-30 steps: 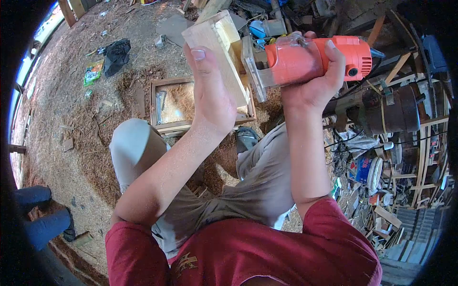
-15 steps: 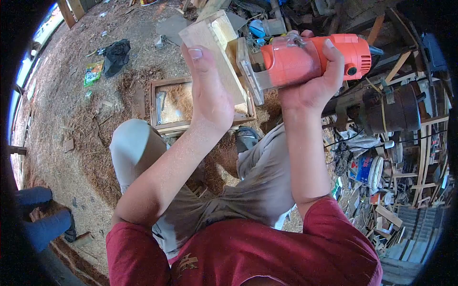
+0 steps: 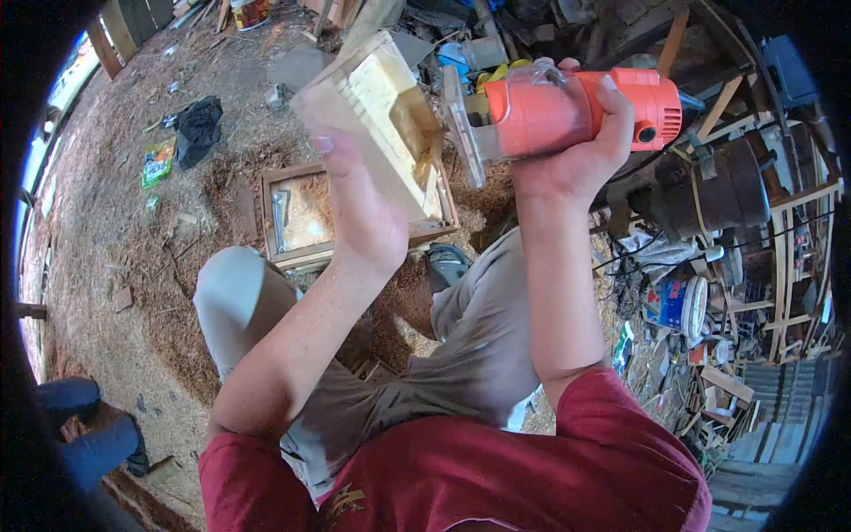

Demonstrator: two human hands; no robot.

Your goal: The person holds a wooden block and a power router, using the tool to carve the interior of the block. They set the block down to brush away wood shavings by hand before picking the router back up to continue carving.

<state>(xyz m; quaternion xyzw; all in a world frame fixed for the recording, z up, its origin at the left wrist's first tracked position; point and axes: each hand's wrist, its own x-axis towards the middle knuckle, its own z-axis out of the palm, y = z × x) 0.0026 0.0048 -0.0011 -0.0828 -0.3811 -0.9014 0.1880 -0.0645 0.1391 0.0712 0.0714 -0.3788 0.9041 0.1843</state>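
The right hand (image 3: 572,173) was wrapped around the body of an orange power tool (image 3: 542,117), thumb over the near side, while the left hand (image 3: 368,222) was clamped on a wooden block (image 3: 390,99) with its thumb on the flat face and its fingers hidden behind. Both things hung in the air above the knees, the block tilted, with the tool's clear base plate (image 3: 464,131) just beside its hollowed edge; a narrow gap seemed to part them. Handling them well, as far as could be judged, called for a firm wrist on the tool, the base square to the wood, fingertips well away from the bit side, and the cord free; a block held only by hand could twist or kick. Below lay a wooden frame (image 3: 269,217) on ground (image 3: 160,293) strewn with shavings, a slim metal tool (image 3: 281,211) inside it. A black bag (image 3: 197,133) and a green packet (image 3: 158,162) lay off to the left, and another person's blue trouser legs (image 3: 99,443) showed at lower left. On the right stood a dark cylinder (image 3: 716,197), a bucket (image 3: 696,306) and scattered wood scraps (image 3: 727,383).
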